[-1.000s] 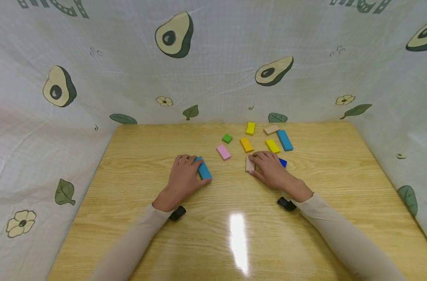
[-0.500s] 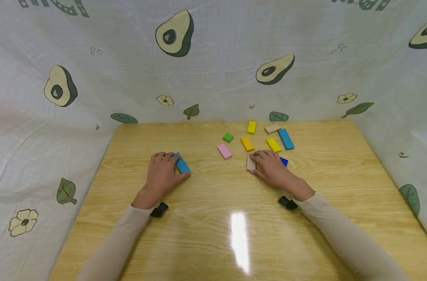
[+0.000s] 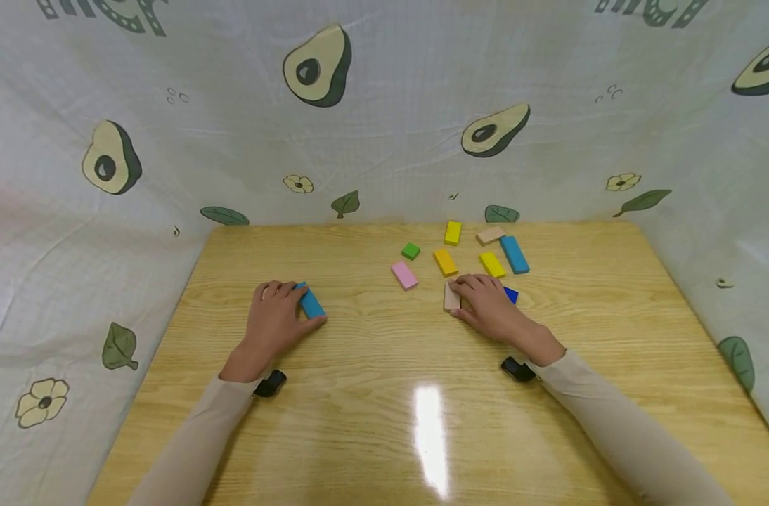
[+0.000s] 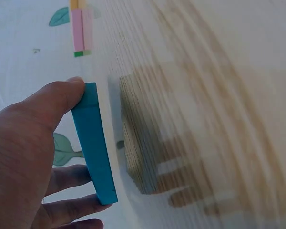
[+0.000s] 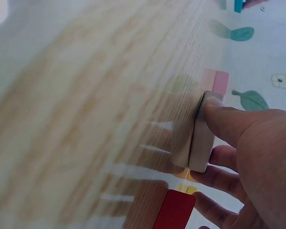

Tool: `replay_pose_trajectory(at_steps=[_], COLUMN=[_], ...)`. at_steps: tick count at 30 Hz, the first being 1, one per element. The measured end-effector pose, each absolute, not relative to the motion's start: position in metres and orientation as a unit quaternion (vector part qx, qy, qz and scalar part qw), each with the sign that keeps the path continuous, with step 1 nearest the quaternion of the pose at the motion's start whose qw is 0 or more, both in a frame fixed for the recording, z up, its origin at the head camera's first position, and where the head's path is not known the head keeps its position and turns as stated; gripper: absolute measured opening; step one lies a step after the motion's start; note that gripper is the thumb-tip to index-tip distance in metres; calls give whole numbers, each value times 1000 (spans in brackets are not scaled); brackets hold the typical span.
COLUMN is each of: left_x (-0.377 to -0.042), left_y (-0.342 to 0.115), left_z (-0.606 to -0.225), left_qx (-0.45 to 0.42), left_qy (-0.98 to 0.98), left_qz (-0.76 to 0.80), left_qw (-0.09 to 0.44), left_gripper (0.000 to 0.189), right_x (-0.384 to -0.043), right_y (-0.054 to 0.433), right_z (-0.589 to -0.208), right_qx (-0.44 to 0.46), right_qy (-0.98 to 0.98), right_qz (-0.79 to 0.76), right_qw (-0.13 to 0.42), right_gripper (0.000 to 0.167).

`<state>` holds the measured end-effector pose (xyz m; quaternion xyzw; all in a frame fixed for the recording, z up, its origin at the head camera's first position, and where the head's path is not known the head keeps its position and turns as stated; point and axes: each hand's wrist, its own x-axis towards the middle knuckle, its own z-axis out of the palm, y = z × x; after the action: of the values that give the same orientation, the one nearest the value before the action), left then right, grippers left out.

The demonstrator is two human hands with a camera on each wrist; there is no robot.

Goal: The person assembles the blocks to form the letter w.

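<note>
A: Taking the pink block (image 3: 404, 276) as our mark, what do we see being held?

B: We see a sky-blue block (image 3: 311, 302), well to the left of the pink block and a little nearer the person. The left hand (image 3: 273, 320) grips it between thumb and fingers, and the left wrist view shows us a gap between it and its reflection in the glossy table (image 3: 359, 393), so it is slightly raised

A: And the other hand?

B: The right hand (image 3: 490, 307) pinches a pale wooden block (image 3: 450, 299), to the right of the pink block and slightly nearer the person. We cannot tell whether that one touches the table

A: What else do we find around?

B: Just beyond the pink block lies a green block (image 3: 411, 251). To its right we have an orange block (image 3: 446, 263), then a yellow block (image 3: 493, 265). A second yellow block (image 3: 453, 232) sits farther back on that side, with a tan block (image 3: 490, 235) and a long blue block (image 3: 514, 254) farther right. Also right of our mark, a dark blue block (image 3: 511, 294) is partly hidden by the right hand; the right wrist view gives us a red block (image 5: 174, 210) near those fingers

A: And behind our mark?

B: We see an avocado-print cloth (image 3: 397, 84) beyond the table
</note>
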<state>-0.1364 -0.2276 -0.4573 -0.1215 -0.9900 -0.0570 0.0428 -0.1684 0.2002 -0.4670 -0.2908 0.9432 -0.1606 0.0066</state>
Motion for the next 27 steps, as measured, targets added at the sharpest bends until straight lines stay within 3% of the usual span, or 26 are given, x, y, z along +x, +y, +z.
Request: replay_pose_trajectory(at_steps=[27], left_x=[-126], left_y=[-238], left_z=[-465], left_qx=[-163], left_qy=[-980], left_qz=[-87], left_qw=[68], left_gripper=[66], right_x=[-167], right_y=[196], right_z=[-458], right_qx=[-292], right_qy=[942], right_qz=[-164], right_qw=[-1], right_gripper=[57])
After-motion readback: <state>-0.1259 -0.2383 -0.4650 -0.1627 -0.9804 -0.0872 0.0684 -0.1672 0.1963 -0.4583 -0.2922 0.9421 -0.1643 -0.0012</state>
